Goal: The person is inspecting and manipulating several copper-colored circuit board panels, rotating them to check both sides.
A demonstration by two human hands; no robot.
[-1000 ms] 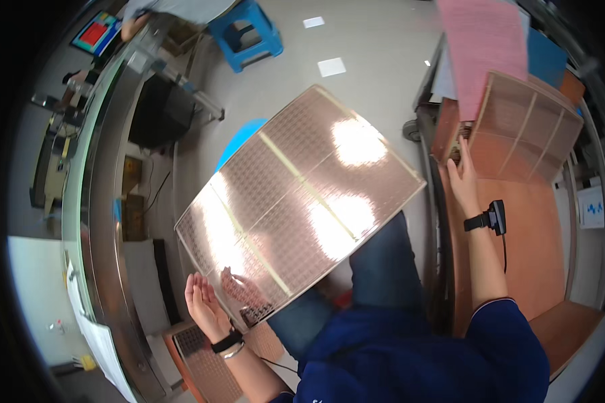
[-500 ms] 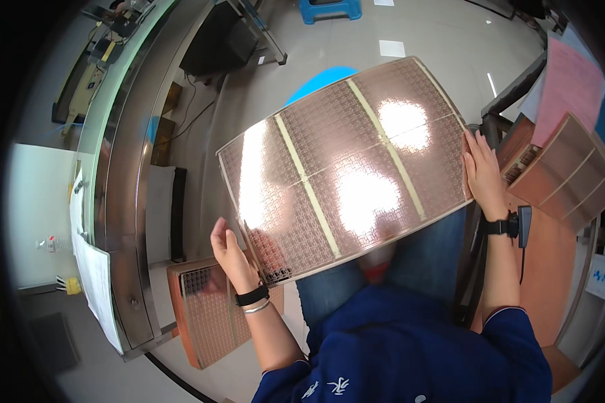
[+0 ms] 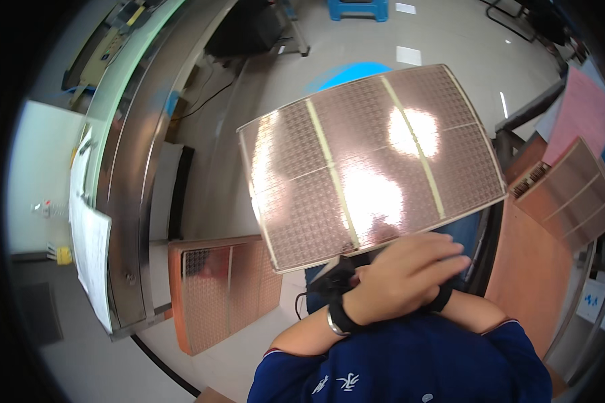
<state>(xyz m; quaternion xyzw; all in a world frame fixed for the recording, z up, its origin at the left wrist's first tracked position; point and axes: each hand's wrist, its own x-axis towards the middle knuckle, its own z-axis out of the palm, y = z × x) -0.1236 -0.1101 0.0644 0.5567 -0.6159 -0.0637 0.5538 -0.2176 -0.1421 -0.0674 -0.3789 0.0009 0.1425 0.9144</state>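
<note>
A large copper-coloured patterned panel [image 3: 302, 221], with pale strips dividing it, lies tilted over my lap and reflects bright light. My left hand [image 3: 410, 275] is crossed to the right, just at the panel's near edge. Its fingers are stretched out and slightly apart, holding nothing I can see. Beneath it, my right forearm [image 3: 474, 312] comes in from the right; the right hand is mostly hidden behind the left, so its fingers do not show. By my left wrist is a black device [image 3: 333, 279] with a cable.
A stack of similar panels [image 3: 232, 289] stands at lower left, beside a metal-edged bench [image 3: 124, 269]. More panels [image 3: 575, 201] lean on an orange-brown board [image 3: 521, 269] at right, near pink paper [image 3: 578, 114]. Blue stools [image 3: 359, 9] stand beyond.
Both hands have left the panel's left and right edges and come together, crossed, at its near side. In the view, the panel appears shifted slightly right.
</note>
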